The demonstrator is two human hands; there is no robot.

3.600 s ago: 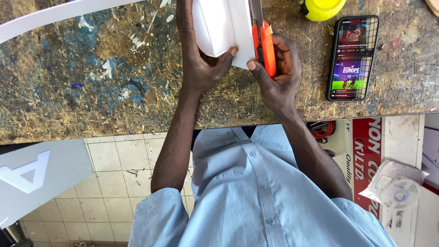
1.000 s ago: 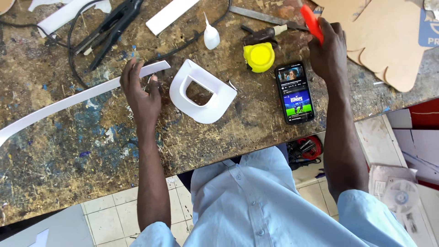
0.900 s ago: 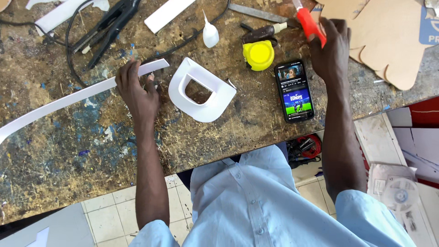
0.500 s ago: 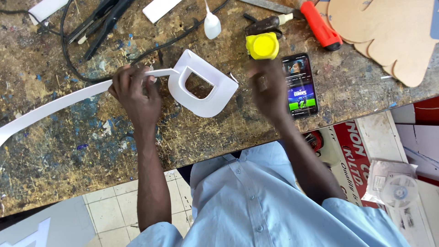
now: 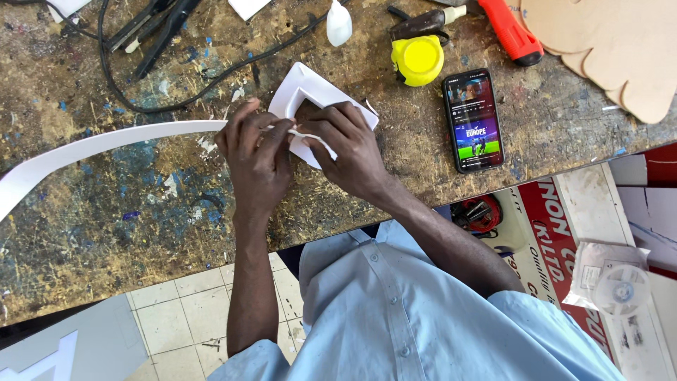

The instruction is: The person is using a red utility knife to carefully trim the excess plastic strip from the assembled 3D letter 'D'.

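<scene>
White letter-shaped foam piece [image 5: 310,95] and long white strip [image 5: 106,144] meet where left hand [image 5: 257,152] and right hand [image 5: 349,144] pinch them; a loosened grip could let the strip spring off the surface [image 5: 141,212].

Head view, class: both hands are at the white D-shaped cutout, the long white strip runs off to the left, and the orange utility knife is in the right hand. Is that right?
Not quite. In the head view the orange utility knife lies on the workbench beside the yellow tape measure. The right hand and left hand are both at the white D-shaped cutout, with the long white strip running left.
</scene>
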